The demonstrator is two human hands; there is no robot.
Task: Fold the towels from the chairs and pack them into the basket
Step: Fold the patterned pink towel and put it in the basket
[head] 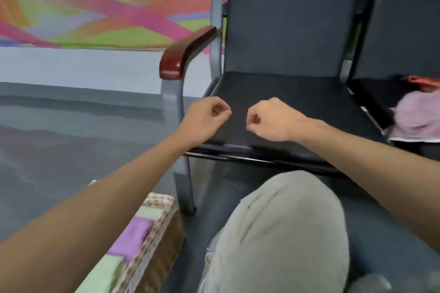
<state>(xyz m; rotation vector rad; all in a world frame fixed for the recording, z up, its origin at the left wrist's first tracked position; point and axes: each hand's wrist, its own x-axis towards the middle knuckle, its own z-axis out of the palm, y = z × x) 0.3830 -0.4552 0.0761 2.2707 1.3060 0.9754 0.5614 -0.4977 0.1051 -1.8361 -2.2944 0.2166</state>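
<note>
A dark padded chair (pixel 297 93) is standing against the far wall, its seat bare, with a reddish wooden armrest (pixel 185 52) on a grey metal frame at its left side. Both hands are hovering just above the near half of that seat: the left hand (pixel 206 115) and the right hand (pixel 269 121) are sitting close together, fingers (pixel 220 108) curling narrow into loose fists with nothing showing between them.

On the grey floor (pixel 71 138) at the near left, a woven basket (pixel 164 228) is holding a folded purple towel (pixel 133 235) lying between green towels (pixel 152 211). A crumpled pink towel (pixel 416 114) is lying on the second chair (pixel 404 43) at the right, with an orange cloth (pixel 426 83) just beyond it. A bright mural (pixel 95 2) is covering the far left wall. The person's knee (pixel 285 233), in pale trousers, is filling the near middle.
</note>
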